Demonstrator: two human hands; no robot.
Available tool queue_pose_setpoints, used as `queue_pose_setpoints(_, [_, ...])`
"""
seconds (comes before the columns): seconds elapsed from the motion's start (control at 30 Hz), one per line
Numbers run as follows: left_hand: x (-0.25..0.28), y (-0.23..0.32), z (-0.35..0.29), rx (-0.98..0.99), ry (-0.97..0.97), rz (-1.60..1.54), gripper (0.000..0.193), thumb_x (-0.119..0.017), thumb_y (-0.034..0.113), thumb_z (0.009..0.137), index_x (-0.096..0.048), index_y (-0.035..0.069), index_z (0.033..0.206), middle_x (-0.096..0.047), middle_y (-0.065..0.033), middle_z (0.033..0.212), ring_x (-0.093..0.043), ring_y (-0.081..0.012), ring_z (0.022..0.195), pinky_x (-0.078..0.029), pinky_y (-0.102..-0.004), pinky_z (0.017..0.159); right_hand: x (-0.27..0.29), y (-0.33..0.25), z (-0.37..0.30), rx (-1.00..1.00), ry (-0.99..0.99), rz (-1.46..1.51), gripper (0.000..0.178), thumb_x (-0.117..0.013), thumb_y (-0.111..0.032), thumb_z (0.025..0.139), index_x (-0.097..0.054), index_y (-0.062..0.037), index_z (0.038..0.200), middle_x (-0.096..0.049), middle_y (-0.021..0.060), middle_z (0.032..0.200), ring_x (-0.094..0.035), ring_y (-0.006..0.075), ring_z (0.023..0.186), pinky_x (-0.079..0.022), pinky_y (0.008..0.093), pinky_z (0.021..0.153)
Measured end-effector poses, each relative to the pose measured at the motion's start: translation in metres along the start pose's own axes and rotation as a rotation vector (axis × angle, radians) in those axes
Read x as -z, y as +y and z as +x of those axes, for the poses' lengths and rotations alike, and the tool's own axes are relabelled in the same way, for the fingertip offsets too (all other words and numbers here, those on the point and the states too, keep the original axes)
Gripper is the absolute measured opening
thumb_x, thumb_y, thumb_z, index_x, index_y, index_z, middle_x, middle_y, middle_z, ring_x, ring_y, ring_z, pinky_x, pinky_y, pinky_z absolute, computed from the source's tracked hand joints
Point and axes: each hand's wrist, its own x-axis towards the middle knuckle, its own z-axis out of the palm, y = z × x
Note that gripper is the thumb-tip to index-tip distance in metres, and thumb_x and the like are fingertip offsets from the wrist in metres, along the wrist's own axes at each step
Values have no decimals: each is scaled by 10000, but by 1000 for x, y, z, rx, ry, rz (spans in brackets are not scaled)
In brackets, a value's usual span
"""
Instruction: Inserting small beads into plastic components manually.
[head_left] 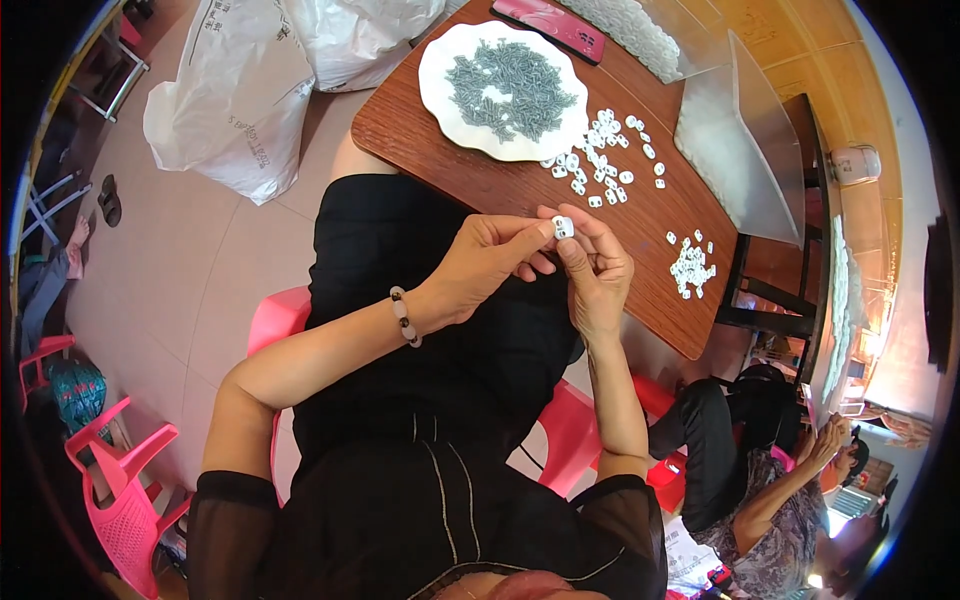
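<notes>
Just off the near edge of the wooden table, both hands meet on a small white plastic piece (564, 227) with dark holes in it. My left hand (470, 262) pinches its left side between thumb and forefinger. From the other side, my right hand (600, 275) grips the same piece with thumb and fingers. Whether a screw sits in it is too small to tell. Beyond my hands, similar white pieces (605, 150) lie scattered on the table. A scalloped white plate (436, 105) beside them holds many small grey screws (515, 90).
A second heap of white pieces (692, 268) lies near the right corner of the table (640, 270). Clear-walled bins (735, 140) of white parts and a pink case (550, 28) stand behind. White sacks (240, 110) are at left. Another person (770, 520) works at lower right.
</notes>
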Motion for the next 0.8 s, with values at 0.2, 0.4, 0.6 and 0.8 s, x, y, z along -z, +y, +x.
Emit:
queue_pose_setpoints(0.2, [-1,2,0,7,16,14,307,-618,291,920,-693,-1,973,-669,-34,867,-608,-78,724,-452,-195,615,-2,-4,2,-27,-3,7,340,-583,-75,923,-517,61,1227,-605,214,1182,-622,202,1017,-489,309,906])
queue_pose_setpoints(0.4, [0,0,1,-9,10,36,304,-609,282,925,-691,-4,987,-674,-37,869,-611,-82,726,-452,-200,620,-1,-5,0,-20,-6,12,289,-553,-43,934,-521,47,1207,-608,195,1186,-603,195,1053,-489,314,907])
queue_pose_setpoints(0.6, [0,0,0,-4,23,46,310,-592,263,935,-679,-13,1045,-700,-72,915,-608,-80,723,-457,-199,624,0,-23,5,-16,69,-47,261,-545,-31,935,-520,40,1185,-620,174,1170,-620,172,988,-499,290,865])
queue_pose_setpoints(0.8, [3,-1,0,40,38,82,308,-574,264,946,-678,-7,1050,-706,-79,935,-572,-50,692,-444,-183,622,37,-81,29,252,332,-530,243,-606,-52,909,-574,15,1140,-675,107,1025,-627,122,929,-503,230,745])
